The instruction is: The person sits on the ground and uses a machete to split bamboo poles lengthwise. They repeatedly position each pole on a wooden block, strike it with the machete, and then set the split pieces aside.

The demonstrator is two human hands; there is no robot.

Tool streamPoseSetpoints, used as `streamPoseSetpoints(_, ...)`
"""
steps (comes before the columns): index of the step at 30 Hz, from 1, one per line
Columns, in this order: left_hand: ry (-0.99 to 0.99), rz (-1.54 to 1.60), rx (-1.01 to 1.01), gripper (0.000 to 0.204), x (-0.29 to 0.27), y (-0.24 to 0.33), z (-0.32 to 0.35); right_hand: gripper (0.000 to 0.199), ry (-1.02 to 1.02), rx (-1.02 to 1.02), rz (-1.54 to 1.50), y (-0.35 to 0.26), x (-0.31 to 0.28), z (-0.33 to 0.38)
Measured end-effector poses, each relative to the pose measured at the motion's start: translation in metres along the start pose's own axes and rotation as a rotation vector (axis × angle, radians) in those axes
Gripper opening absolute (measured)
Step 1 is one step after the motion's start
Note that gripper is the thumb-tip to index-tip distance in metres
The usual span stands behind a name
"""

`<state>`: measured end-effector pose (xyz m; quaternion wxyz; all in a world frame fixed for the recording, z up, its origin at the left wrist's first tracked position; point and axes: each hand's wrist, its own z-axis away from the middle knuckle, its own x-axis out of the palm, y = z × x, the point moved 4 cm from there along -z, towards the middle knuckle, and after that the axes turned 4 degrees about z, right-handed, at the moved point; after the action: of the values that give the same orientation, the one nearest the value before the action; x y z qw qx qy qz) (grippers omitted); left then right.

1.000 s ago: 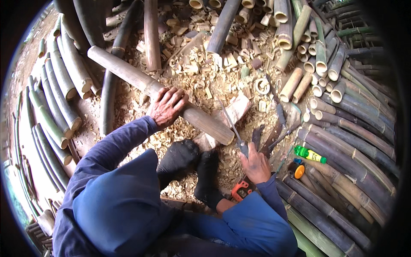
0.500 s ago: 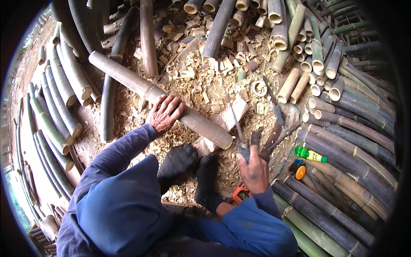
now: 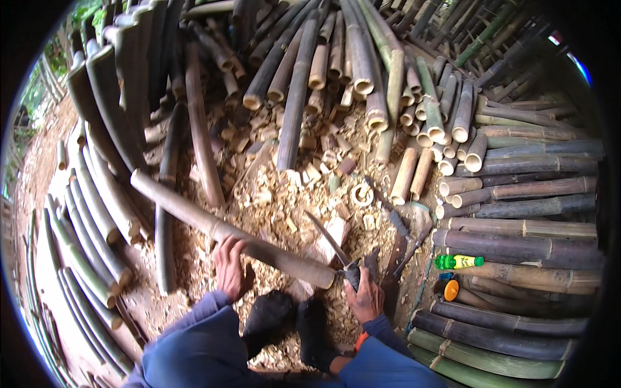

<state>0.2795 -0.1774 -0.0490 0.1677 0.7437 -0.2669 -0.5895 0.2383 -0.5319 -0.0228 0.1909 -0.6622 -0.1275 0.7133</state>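
A long brown bamboo pole lies slantwise across the ground, its near end resting on a pale wood block. My left hand grips the pole from above near its lower part. My right hand is closed on the dark handle of a long knife whose blade points up and left, just past the pole's cut end. My two dark shoes sit below the pole, between my blue sleeves.
Sawdust and short bamboo offcuts litter the ground. Stacks of bamboo poles ring the spot on the left, top and right. A green bottle with a yellow cap and an orange lid lie at right. Other blades lie beside the block.
The view has tilted up, showing more of the bamboo stack at the top. My left hand stays on the pole and my right hand stays on the knife near the block.
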Motion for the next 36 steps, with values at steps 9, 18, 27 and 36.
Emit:
streamPoseSetpoints(9,-0.055,1.508,-1.002,0.047,0.036,-0.059,0.022,0.064,0.160,0.037,-0.005,0.010,0.016,-0.003)
streamPoseSetpoints(18,0.157,1.559,-0.859,0.042,-0.002,0.008,-0.046,0.088,-0.063,-0.429,-0.010,-0.098,-0.046,-0.009)
streamPoseSetpoints(27,-0.323,1.213,-0.233,0.085,-0.032,0.086,-0.131,0.076,-0.163,-0.072,-0.575,-0.086,-0.043,-0.015)
streamPoseSetpoints(36,0.000,0.424,-0.350,0.053,0.050,-0.056,-0.053,0.070,0.308,0.196,-0.865,-0.007,-0.078,-0.055)
